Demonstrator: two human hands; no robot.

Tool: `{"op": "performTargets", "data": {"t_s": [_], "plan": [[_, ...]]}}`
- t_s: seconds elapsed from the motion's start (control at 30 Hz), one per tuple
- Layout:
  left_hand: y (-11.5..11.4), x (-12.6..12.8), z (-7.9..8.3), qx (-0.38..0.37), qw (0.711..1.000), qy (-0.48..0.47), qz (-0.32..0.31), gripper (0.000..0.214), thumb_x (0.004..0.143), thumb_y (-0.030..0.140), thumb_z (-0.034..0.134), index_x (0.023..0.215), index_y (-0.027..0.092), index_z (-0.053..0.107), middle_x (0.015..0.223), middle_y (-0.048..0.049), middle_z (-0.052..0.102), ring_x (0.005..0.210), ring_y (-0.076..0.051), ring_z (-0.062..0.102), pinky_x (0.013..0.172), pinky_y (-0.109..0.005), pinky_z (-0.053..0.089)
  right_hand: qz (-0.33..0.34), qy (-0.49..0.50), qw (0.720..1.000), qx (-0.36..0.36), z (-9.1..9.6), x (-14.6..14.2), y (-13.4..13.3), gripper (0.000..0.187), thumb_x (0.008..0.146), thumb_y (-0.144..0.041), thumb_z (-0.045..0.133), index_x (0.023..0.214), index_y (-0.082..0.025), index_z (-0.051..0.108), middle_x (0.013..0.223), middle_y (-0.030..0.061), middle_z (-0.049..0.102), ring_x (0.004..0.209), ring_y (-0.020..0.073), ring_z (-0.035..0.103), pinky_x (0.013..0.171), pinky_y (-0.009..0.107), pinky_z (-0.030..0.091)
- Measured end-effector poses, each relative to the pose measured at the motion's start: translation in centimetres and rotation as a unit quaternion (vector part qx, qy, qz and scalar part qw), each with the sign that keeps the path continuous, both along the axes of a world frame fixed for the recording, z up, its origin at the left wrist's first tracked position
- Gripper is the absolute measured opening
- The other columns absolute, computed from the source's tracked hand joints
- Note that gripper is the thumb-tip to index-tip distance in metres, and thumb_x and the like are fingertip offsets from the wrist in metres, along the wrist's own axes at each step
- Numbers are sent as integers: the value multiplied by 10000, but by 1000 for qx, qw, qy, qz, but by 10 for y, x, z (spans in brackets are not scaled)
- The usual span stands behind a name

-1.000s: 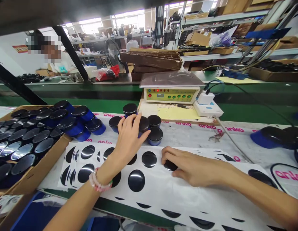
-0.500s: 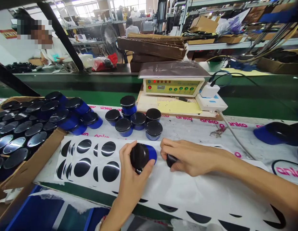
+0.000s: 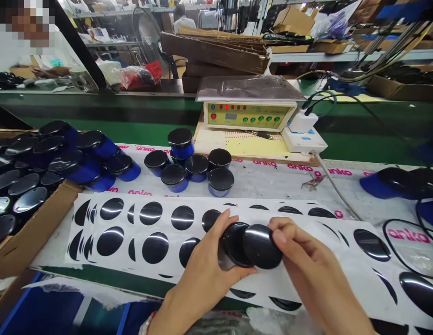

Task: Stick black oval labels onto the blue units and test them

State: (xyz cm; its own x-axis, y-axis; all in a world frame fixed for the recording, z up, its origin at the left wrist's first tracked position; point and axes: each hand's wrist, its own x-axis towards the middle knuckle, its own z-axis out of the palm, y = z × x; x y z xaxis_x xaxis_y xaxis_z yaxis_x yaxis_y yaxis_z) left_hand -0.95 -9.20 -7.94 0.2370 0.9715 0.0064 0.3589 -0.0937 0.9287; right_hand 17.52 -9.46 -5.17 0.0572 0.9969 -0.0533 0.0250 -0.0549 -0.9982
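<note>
My left hand point(image 3: 202, 274) is wrapped round a small round black-topped cap point(image 3: 233, 244), tilted with its top facing me. Beside it, my right hand point(image 3: 303, 265) pinches a glossy black round sticker point(image 3: 261, 246) that overlaps the cap's right edge. Both hands hover over white backing sheets point(image 3: 160, 214) carrying rows of black round stickers. Behind them a cluster of blue caps with black tops point(image 3: 195, 167) stands on the table.
A cardboard box point(image 3: 24, 218) full of caps sits at the left, with more blue caps point(image 3: 94, 158) piled beside it. A yellow control unit point(image 3: 249, 114) and a white power adapter point(image 3: 302, 135) stand behind. Cables point(image 3: 408, 232) run at the right. Another person sits far left.
My left hand picked a cap from the cluster and brought it near. My right hand peeled a sticker off the sheet and lifted it against the cap.
</note>
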Motion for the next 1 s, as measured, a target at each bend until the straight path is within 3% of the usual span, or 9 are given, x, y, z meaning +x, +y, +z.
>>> {"op": "performTargets", "data": {"t_s": [0.1,0.3,0.63,1.0], "plan": [[1,-1,2,-25,999,-10,-16,1055,686,215,837,1395,541,128,1375,70,549,1231,-192,555,981,-372,469,-7,62,997,-46,-14,-16,2,375,858,-449,667,632,-192,515,910,21,493,830,162,492,706,235,441],[1,-2,5,-30,999,-4,-25,989,700,274,830,1402,509,174,1397,79,531,1269,-194,523,1009,-357,442,13,77,994,-77,-19,-15,-1,346,862,-442,677,666,-199,527,955,2,464,897,152,463,770,211,406],[3,-3,5,-17,999,16,-30,1023,708,268,826,1383,584,124,1394,131,524,1272,-159,519,1033,-347,430,-21,-73,997,32,-10,-23,4,278,866,-363,656,656,-213,554,840,4,522,796,141,520,699,214,431],[3,-3,6,-8,999,25,-32,995,705,242,824,1384,569,176,1389,127,533,1238,-156,550,1025,-332,457,-17,-124,989,75,-10,-25,3,246,920,-294,596,704,-220,505,790,-20,486,745,128,492,663,237,402]]}}
